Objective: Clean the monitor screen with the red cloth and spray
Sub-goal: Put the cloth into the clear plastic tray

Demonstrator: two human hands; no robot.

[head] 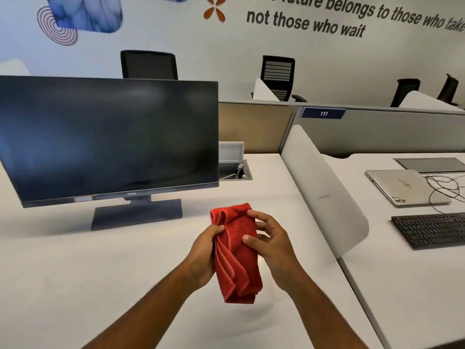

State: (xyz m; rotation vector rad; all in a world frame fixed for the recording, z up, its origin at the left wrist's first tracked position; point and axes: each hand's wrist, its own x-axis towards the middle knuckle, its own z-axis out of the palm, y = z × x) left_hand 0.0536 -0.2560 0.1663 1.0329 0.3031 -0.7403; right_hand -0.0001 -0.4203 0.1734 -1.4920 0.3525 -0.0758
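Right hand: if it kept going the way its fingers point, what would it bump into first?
The right hand points leftward, so it would press further into the red cloth it already pinches, and then probably meet the left hand gripping the cloth's other side.

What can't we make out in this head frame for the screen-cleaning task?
- Spray: nowhere in the head view, whereabouts unknown.
- Monitor: left edge cut off by the frame; screen dark and blurred, so dirt is unreadable.
- Red cloth: bunched between the left hand and right hand; dampness can't be told.
- Wall lettering: cropped at top and right.
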